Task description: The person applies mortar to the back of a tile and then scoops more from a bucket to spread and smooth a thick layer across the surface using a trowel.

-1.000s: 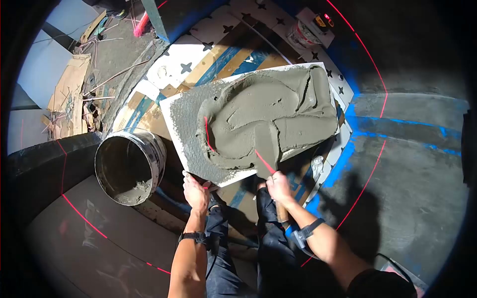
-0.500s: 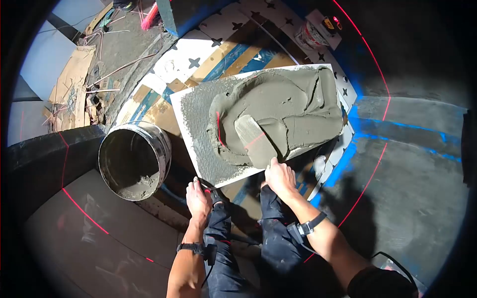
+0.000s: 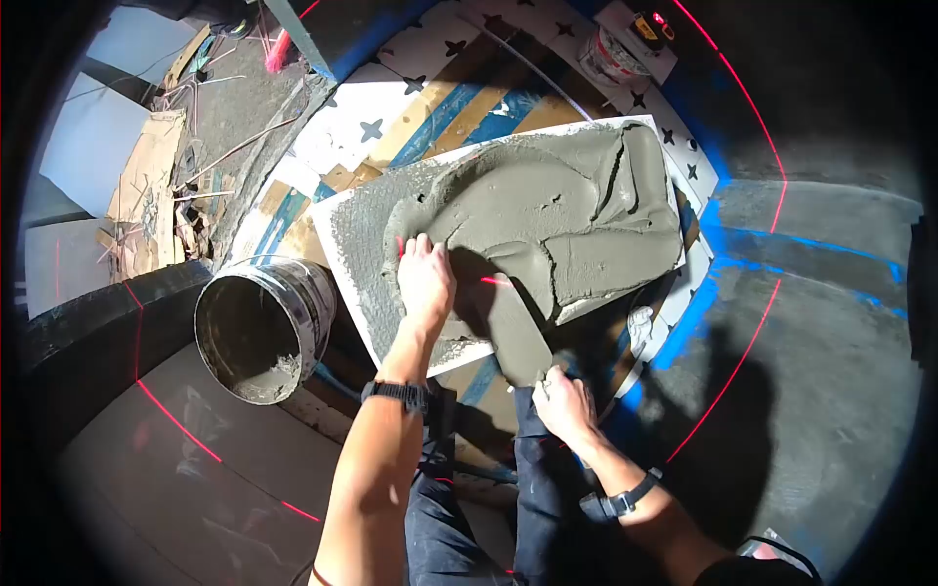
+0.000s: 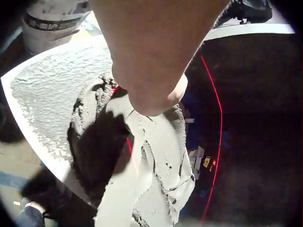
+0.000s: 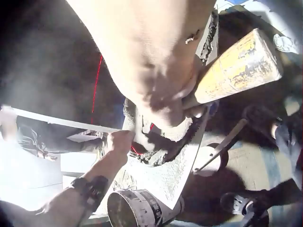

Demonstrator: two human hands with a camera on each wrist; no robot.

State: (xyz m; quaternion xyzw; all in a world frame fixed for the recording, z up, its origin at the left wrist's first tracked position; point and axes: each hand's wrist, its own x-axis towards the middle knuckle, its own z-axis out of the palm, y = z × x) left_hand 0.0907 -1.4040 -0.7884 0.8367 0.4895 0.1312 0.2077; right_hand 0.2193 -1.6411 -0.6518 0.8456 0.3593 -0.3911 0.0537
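Observation:
A large white-edged tile (image 3: pixel 344 244) lies in front of me, thickly coated with grey mortar (image 3: pixel 518 200). My left hand (image 3: pixel 427 278) is over the left part of the mortar, fingers bent down at its raised ridge; the fingertips are hidden in the left wrist view. With my right hand (image 3: pixel 567 402) I grip a trowel at the tile's near edge. Its long flat blade (image 3: pixel 523 337) carries mortar and overlaps the coating. In the right wrist view, the worn yellow wooden handle (image 5: pixel 236 71) sticks out behind my grip.
A mortar-smeared bucket (image 3: pixel 318 293) leans left of the tile. Cardboard strips (image 3: pixel 415 117) and patterned floor tiles (image 3: pixel 366 98) lie beyond. A second bucket (image 3: pixel 606 63), with a laser level (image 3: pixel 647 27) above it, stands at the back right. Dark walls with blue edges (image 3: pixel 811 249) border the right.
My left hand has left the tile's near-left edge and moved forward over the mortar. The trowel swung left across the mortar, then came back toward my body with my right hand.

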